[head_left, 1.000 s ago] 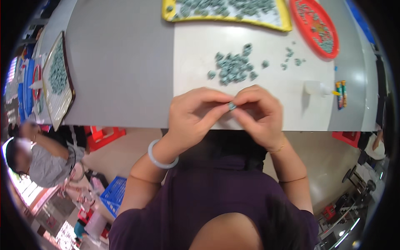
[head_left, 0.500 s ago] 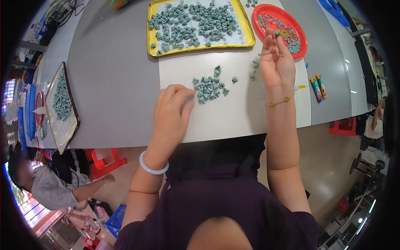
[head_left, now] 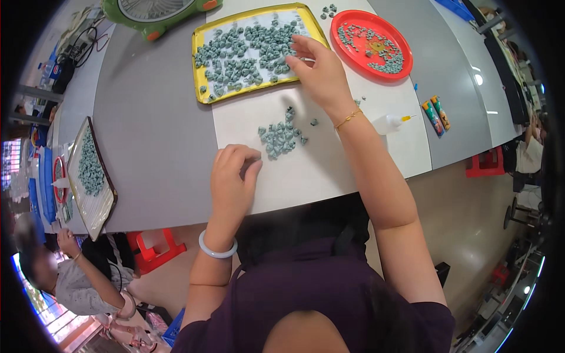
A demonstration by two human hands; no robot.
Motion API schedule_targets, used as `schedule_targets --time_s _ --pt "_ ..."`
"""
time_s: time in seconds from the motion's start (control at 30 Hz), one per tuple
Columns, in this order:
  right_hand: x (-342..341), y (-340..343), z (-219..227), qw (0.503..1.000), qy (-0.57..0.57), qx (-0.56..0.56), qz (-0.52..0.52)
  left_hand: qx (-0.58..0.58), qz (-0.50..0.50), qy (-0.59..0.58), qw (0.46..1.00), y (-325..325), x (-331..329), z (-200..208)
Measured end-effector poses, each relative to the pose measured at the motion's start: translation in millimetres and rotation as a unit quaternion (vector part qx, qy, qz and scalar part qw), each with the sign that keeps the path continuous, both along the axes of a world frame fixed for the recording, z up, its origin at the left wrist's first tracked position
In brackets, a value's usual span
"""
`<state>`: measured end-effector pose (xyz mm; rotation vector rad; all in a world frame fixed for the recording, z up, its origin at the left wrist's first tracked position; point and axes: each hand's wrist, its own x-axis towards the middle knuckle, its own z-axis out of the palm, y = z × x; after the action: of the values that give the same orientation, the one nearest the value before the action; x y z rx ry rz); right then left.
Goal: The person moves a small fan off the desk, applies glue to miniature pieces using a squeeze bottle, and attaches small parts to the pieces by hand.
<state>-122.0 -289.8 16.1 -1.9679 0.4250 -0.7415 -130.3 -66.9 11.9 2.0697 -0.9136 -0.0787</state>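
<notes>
Right hand [head_left: 318, 73], fingers together, reaches over the yellow tray [head_left: 203, 97] to pick stones; left hand [head_left: 232, 179] rests curled, empty, below the tray.

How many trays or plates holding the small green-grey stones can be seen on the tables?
3. A yellow tray lies under the right hand, a round red plate sits to its right, and a dark-rimmed tray lies at far left. Others may be hidden beyond the frame.
</notes>
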Motion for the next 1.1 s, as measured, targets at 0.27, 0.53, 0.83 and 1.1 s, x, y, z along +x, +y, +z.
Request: schedule_targets --time_s 0.27,0.53,0.83,1.1 --pt "5.0 -71.4 -3.2 0.851 0.324 -0.252 -0.327 -0.011 -0.013 0.001 1.000 0.9 1.2 1.1" --pt "17.5 -126.4 -14.2 0.838 0.386 -0.233 -0.309 -0.030 -0.039 0.008 0.999 5.5 4.8 -1.4" --pt "13.0 -104.8 -16.1 0.901 0.267 -0.148 -0.308 -0.043 -0.050 0.046 0.997 10.4 6.8 -2.7" --pt "1.4 -61.7 7.3 0.940 -0.160 0.298 -0.046 -0.122 -0.033 0.143 0.982 15.5 6.9 -4.8"
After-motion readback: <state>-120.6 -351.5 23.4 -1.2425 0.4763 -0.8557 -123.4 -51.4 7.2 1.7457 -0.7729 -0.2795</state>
